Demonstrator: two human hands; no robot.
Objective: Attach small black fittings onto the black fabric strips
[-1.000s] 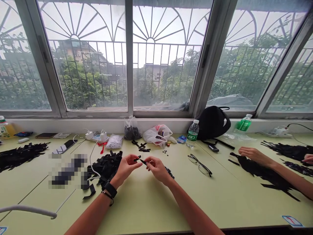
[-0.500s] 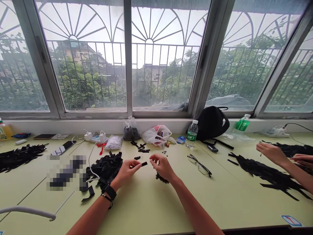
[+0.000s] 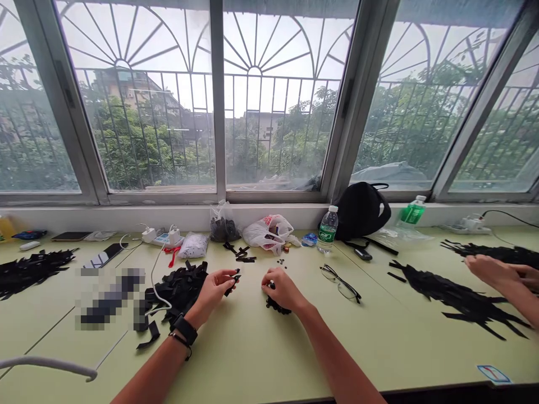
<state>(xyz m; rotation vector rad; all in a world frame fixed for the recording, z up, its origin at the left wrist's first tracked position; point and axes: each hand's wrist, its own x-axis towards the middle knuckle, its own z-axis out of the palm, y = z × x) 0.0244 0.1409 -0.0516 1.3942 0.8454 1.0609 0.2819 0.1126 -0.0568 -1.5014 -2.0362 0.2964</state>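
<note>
Head view: A short black strip (image 3: 229,289), flat, narrow and matt, is pinched between the thumb and fingers of the left hand (image 3: 211,290), above the table (image 3: 236,359). Part of its length is covered by the fingers. A small dark scrap (image 3: 238,271) is seen near the fingertips; its shape is hard to make out. The fingers of the right hand (image 3: 283,290) are bent together over a pile of small black pieces (image 3: 278,306), by which the pile is partly hidden; whether a piece is gripped cannot be told. Beside the left hand, a heap of similar strips (image 3: 181,286) is crossed by a white cable (image 3: 156,280). Farther left, a dark object (image 3: 112,297) is masked by coarse blocks. A co-worker's hands (image 3: 490,273) are partly cut off at the right edge.
</note>
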